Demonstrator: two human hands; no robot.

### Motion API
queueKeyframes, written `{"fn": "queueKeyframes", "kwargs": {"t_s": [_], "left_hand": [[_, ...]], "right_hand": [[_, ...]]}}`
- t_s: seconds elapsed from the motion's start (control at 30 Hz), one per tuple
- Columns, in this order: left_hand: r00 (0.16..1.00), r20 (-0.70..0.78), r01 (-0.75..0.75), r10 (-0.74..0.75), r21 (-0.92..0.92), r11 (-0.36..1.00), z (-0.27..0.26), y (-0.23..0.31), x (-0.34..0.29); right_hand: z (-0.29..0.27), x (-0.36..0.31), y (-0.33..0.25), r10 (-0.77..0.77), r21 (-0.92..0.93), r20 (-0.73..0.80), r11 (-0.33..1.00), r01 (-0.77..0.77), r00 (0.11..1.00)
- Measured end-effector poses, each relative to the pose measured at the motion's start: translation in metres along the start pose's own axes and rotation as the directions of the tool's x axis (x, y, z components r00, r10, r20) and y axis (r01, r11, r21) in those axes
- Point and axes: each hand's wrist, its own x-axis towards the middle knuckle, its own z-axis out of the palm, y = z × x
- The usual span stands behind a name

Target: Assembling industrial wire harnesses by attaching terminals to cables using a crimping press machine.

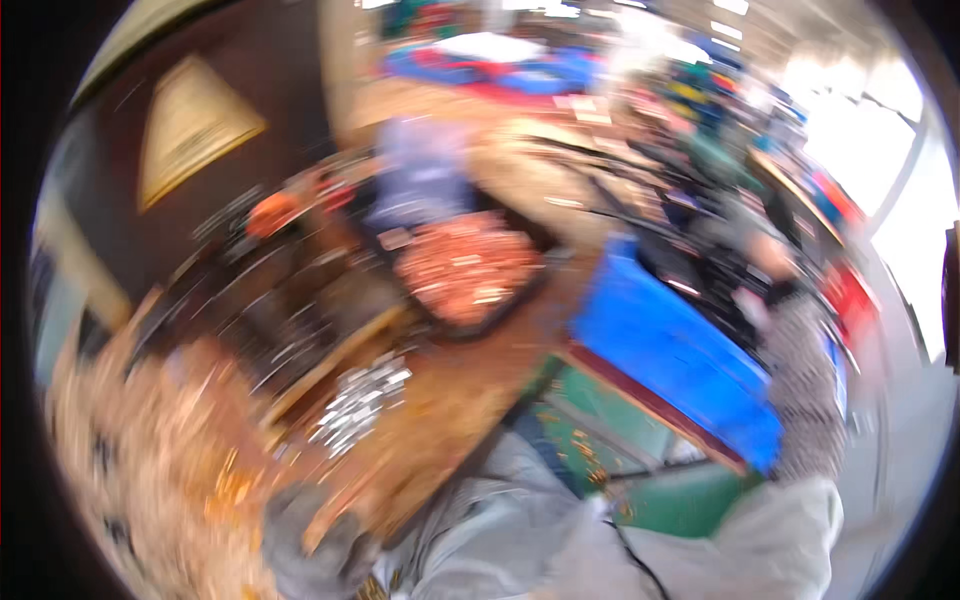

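Observation:
Strong motion blur covers the whole head view. My right arm, in a grey knitted sleeve (803, 385), reaches forward along the right side. At its end my right hand (772, 255) is near a cluster of black items (700, 290); its fingers are smeared, so any hold on something is not visible. At the lower left, my left hand (332, 515) is low by the wooden table's edge, beside a grey sleeve; its fingers are blurred too. Small shiny metal pieces (360, 405) lie on the table (450, 385) ahead of it.
A black tray (470, 328) holds many copper-coloured pieces (465, 265), with a bluish translucent bag (420, 170) behind. A blue bin or sheet (670, 345) is right of the table, above a green surface (690, 497). A dark upright panel (265, 90) bears a yellowish sheet (195, 130).

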Motion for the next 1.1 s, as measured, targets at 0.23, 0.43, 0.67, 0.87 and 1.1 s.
{"fn": "queueKeyframes", "kwargs": {"t_s": [0.23, 0.43, 0.67, 0.87, 1.1], "left_hand": [[0.904, 0.307, 0.263, -0.299, 0.156, 0.952, -0.01, -0.041, -0.04], [0.805, 0.017, 0.458, -0.593, 0.619, 0.639, -0.062, -0.174, -0.114], [0.957, 0.202, 0.209, -0.209, 0.021, 0.978, 0.16, -0.212, 0.134], [0.973, 0.205, 0.015, 0.103, -0.504, 0.863, 0.261, -0.117, 0.22], [0.966, 0.251, 0.225, -0.061, -0.699, 0.679, 0.249, -0.088, 0.187]], "right_hand": [[0.197, 0.086, -0.301, -0.817, 0.283, -0.085, 0.529, 0.8, 0.57], [0.192, 0.072, -0.293, -0.821, 0.072, -0.37, 0.442, 0.894, 0.435], [-0.001, -0.022, -0.033, -0.001, -0.25, -0.353, 0.964, -0.093, 0.936], [0.043, -0.088, -0.088, -0.328, -0.153, -0.502, 0.944, 0.292, 0.8], [0.153, -0.109, -0.186, -0.668, 0.635, -0.03, 0.561, 0.53, 0.743]]}}
